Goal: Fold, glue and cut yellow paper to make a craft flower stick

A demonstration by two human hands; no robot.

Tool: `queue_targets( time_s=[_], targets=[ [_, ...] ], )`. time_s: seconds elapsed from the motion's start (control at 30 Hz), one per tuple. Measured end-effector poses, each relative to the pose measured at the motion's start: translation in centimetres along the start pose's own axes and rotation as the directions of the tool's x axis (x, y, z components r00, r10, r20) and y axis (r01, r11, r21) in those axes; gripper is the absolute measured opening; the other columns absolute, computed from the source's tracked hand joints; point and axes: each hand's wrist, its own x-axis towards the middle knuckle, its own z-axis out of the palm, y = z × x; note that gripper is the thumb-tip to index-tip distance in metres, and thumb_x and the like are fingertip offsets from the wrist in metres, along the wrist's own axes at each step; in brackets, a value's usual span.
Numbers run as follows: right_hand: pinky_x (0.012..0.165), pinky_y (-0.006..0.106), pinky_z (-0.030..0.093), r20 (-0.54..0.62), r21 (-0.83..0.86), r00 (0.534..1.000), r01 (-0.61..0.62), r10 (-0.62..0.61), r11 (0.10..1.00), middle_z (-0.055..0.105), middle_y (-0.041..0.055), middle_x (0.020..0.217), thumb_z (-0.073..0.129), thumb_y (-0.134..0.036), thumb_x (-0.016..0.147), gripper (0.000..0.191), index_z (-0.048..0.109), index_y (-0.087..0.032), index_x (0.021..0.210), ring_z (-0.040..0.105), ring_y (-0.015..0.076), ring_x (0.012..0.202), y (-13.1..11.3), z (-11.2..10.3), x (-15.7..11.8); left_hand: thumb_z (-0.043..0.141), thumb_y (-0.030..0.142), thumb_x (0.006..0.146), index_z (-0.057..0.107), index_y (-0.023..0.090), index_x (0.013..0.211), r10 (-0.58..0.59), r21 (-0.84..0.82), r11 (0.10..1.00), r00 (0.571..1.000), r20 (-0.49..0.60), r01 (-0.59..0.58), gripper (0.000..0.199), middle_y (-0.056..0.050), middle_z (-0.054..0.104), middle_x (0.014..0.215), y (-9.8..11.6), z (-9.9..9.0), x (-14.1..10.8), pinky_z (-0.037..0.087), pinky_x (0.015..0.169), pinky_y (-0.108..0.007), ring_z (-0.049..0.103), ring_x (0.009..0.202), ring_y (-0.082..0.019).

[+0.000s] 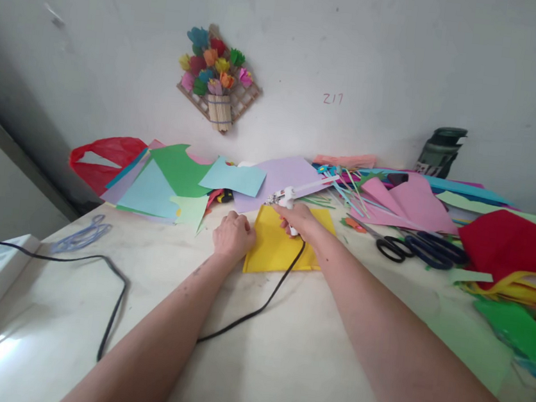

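Note:
My right hand [297, 218] is wrapped round a white glue gun [286, 198], with a glue stick [317, 184] jutting out to the upper right. The gun is over a folded yellow sheet [266, 252], which looks like felt and lies flat on the table. From the handle a black cord [263, 308] runs down and passes behind my left forearm. My left hand [233, 236] is closed at the sheet's left edge, its fingers curled down against it; the fingertips are partly hidden.
Coloured paper sheets [182, 168] lie along the wall. Scissors [393, 247], paper strips [354, 188] and red felt [499, 247] are to the right. A power strip [1, 267] stands at left, near a coiled pale cord [84, 235]. A dark bottle [440, 153] is at the back.

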Motion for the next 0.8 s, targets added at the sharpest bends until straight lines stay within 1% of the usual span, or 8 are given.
queue_targets(
  time_s=[0.17, 0.33, 0.57, 0.8],
  targets=[
    [0.03, 0.019, 0.034, 0.008, -0.006, 1.0, -0.002, 0.002, 1.0, 0.049, -0.0014, 0.042, 0.057, -0.043, 0.072, 0.03, 0.049, -0.014, 0.068, 0.042, 0.0078, 0.03, 0.28, 0.03, 0.32, 0.045, 0.034, 0.073, 0.058, 0.023, 0.073, -0.021, -0.009, 1.0, 1.0, -0.005, 0.021, 0.017, -0.005, 0.052, 0.094, 0.13, -0.11, -0.02, 0.043, 0.067, -0.032, 0.051, 0.091, -0.021],
    [0.031, 0.019, 0.034, 0.008, -0.022, 1.0, -0.014, 0.014, 1.0, 0.047, -0.0028, 0.041, 0.057, -0.043, 0.073, 0.03, 0.049, -0.014, 0.069, 0.041, 0.0073, 0.03, 0.23, -0.02, 0.42, 0.045, 0.033, 0.073, 0.058, 0.023, 0.073, -0.018, -0.005, 1.0, 0.999, -0.027, 0.018, 0.016, -0.005, 0.053, 0.092, 0.16, 0.0, -0.13, 0.043, 0.066, -0.031, 0.051, 0.09, -0.021],
    [0.03, 0.019, 0.033, 0.017, -0.027, 1.0, -0.026, 0.027, 0.999, 0.045, -0.0037, 0.04, 0.056, -0.041, 0.073, 0.03, 0.047, -0.014, 0.064, 0.04, 0.0066, 0.029, -0.15, 0.12, 0.25, 0.045, 0.033, 0.073, 0.057, 0.023, 0.074, -0.016, -0.009, 1.0, 0.999, -0.028, 0.015, 0.016, -0.005, 0.053, 0.09, 0.12, 0.09, -0.12, 0.042, 0.065, -0.03, 0.051, 0.089, -0.021],
    [0.031, 0.019, 0.033, 0.016, -0.032, 0.999, -0.031, 0.031, 0.999, 0.043, -0.0046, 0.039, 0.056, -0.041, 0.073, 0.029, 0.047, -0.015, 0.065, 0.039, 0.0066, 0.028, -0.16, 0.26, 0.38, 0.047, 0.033, 0.073, 0.057, 0.023, 0.074, -0.025, -0.025, 0.999, 1.0, -0.019, 0.024, 0.014, -0.004, 0.053, 0.09, 0.05, 0.13, -0.11, 0.042, 0.065, -0.03, 0.051, 0.09, -0.021]
  ],
)
